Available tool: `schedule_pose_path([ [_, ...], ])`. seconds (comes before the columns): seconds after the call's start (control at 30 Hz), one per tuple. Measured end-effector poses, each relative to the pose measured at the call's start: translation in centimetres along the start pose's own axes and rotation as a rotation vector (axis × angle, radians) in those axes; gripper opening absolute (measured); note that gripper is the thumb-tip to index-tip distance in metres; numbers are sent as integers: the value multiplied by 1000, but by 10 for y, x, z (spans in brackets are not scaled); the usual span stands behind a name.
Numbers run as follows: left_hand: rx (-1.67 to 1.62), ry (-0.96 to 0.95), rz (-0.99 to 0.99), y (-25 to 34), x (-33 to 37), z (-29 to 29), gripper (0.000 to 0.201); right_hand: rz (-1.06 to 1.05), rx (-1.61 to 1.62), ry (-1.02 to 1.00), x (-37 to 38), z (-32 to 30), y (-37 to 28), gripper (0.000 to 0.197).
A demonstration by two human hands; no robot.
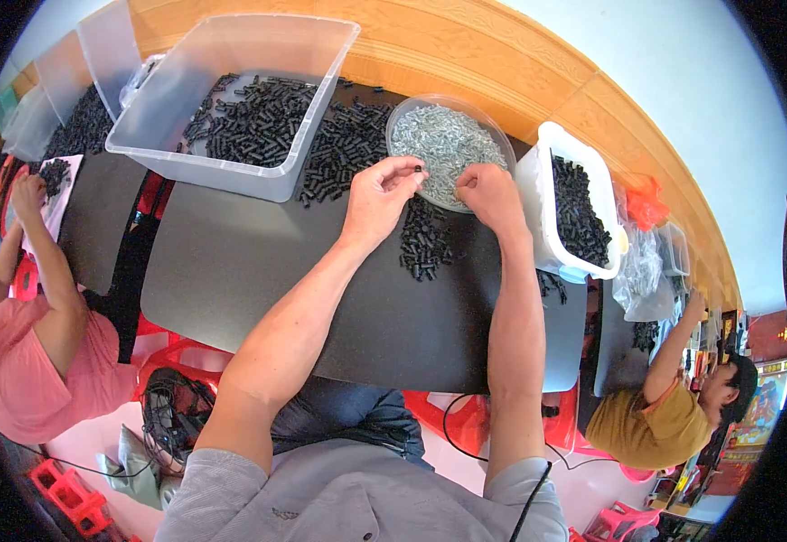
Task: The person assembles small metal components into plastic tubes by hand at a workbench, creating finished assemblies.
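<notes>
My left hand (377,200) pinches a small black cylindrical piece (419,169) between thumb and fingertips, at the near left rim of a round clear tub (507,144). Small clear, shiny pieces (443,135) fill the tub. My right hand (495,197) is closed in a pinch over the tub's near right side; what its fingertips hold, if anything, is too small to make out. Below and between my hands lies a small heap of black cylindrical pieces (425,242) on the dark table (258,248).
A large translucent bin (222,176) of black pieces stands left, with a loose black pile (344,149) beside it. On the right is a white bin (547,208) of black pieces. One person (50,334) works at far left, another (665,411) at far right.
</notes>
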State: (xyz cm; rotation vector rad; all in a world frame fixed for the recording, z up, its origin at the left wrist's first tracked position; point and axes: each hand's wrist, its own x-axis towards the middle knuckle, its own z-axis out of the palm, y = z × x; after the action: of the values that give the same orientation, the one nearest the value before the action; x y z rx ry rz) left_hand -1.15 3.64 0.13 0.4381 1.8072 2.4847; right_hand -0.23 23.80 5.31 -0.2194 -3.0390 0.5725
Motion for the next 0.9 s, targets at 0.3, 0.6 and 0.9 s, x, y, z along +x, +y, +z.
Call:
schedule_pose_path([
  [0.3, -4, 9, -58, 0, -1, 1, 20, -25, 367, 49, 5, -7, 8, 12],
  [0.6, 108, -78, 1, -4, -4, 4, 23, -210, 615, -58, -11, -26, -22, 11],
  [0.9, 224, -77, -18, 6, -7, 4, 22, -316, 325, 40, -29, -37, -47, 13],
])
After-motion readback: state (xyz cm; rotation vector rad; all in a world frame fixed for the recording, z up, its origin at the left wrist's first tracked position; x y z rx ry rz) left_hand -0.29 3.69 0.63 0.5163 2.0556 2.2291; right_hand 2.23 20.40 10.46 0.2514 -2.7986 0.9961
